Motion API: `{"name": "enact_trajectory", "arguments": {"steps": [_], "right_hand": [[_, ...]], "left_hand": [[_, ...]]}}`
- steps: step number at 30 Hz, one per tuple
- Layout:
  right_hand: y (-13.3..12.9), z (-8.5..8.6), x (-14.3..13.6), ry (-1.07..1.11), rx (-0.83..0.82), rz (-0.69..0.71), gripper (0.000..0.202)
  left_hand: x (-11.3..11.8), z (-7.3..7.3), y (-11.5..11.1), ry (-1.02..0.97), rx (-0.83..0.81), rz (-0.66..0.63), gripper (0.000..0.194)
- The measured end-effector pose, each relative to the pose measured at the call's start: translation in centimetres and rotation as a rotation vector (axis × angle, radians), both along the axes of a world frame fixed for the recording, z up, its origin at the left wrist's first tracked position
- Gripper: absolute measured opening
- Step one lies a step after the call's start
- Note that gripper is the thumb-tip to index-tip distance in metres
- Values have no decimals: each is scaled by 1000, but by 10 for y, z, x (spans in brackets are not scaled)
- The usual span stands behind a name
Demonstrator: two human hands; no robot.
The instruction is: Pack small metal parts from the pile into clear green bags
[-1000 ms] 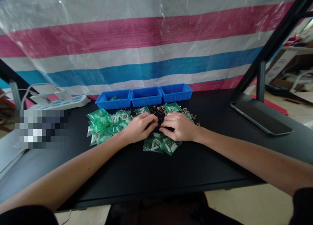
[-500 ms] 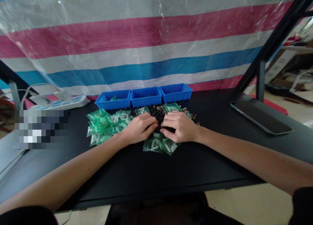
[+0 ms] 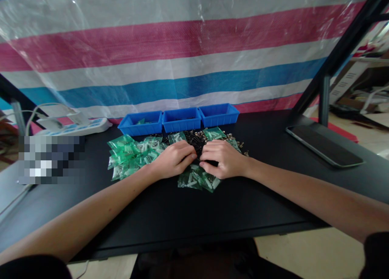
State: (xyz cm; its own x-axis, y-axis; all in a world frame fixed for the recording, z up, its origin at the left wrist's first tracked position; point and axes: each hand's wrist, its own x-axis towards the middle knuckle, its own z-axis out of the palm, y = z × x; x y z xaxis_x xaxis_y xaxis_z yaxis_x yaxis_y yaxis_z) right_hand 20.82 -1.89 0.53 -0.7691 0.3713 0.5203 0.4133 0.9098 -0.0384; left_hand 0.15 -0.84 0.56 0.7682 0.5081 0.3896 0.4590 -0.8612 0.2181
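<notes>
My left hand is closed, thumb and fingers pressed together beside a pile of dark screws. Opposite it, my right hand is curled with fingertips together, close to the left fingertips. Whatever either hand pinches is too small or hidden to make out. Small green bags with white pieces lie partly under and in front of the hands. A larger heap of green bags sits left of my left hand. Behind the hands, another green bag rests by small metal parts.
Three blue bins stand in a row behind the piles: left, middle and right. A phone lies at right on the black table. A white power strip with plugs is at back left, near a blurred-out item.
My right hand has shifted very slightly down, toward the near table edge. My left hand looks almost unmoved, and the bags and bins stay in place.
</notes>
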Motion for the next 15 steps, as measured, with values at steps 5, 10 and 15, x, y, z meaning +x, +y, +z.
{"name": "enact_trajectory", "arguments": {"steps": [5, 10, 15], "right_hand": [[1, -2, 0, 16, 30, 5, 23], [0, -1, -1, 28, 41, 23, 24], [0, -1, -1, 56, 33, 23, 22]], "left_hand": [[1, 2, 0, 7, 21, -20, 29], [0, 2, -2, -39, -14, -34, 19], [-2, 1, -3, -72, -51, -26, 11]]}}
